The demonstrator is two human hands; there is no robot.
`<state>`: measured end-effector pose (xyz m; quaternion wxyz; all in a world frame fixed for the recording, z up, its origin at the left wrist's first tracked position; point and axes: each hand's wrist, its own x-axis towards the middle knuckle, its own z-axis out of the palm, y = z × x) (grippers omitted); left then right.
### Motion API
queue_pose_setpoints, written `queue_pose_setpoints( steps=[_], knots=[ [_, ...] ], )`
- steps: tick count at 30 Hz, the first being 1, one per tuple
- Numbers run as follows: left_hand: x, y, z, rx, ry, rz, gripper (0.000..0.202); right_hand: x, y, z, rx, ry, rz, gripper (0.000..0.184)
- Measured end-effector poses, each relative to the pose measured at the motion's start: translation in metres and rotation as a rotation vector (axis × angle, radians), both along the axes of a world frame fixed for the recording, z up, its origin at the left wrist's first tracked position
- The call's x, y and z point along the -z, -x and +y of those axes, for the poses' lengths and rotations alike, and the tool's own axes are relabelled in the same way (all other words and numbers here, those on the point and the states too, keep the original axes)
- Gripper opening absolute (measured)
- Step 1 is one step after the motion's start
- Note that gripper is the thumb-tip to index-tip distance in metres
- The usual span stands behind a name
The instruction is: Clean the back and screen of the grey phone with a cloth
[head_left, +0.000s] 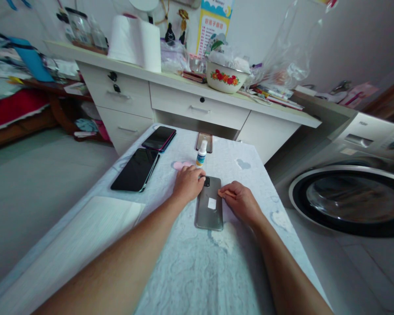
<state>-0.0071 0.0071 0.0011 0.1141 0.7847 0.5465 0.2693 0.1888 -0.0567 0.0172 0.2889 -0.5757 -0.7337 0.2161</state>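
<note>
A grey smartphone (203,214) lies face down on the patterned tablecloth, its dark camera block at the top and a small white square on its back. My left hand (188,181) rests at its upper left edge, fingers curled against the side by the camera block. At the right edge of the phone, my right hand (241,201) is closed in a pinch; something thin and orange-brown seems to lie between the fingers, too small to name. Just beyond my left hand stands a small white spray bottle (201,155) with a blue label.
Two dark tablets lie at the left, a nearer tablet (136,170) and a farther one (159,138). A phone case (209,142) lies behind the bottle. White paper (85,236) covers the left front. A white desk (197,103) stands beyond; a washing machine (354,175) is at right.
</note>
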Motion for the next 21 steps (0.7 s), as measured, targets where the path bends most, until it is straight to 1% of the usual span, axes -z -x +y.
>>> queue_pose_setpoints(
  steps=[3,6,11,21],
  knots=[
    [0.001,0.000,0.000,-0.001,0.001,-0.002,0.016,0.001,0.003,0.004,0.048,-0.071,-0.069,0.012],
    [0.000,0.000,0.000,0.000,-0.002,-0.005,0.016,-0.001,0.005,0.005,0.078,-0.085,-0.094,0.013],
    [-0.001,0.000,0.000,0.004,0.001,0.011,0.016,-0.008,0.005,0.000,0.064,0.010,-0.081,0.012],
    [-0.001,-0.001,-0.001,-0.005,0.004,0.012,0.015,-0.032,0.005,-0.016,-0.087,0.210,-0.102,0.013]
  ],
)
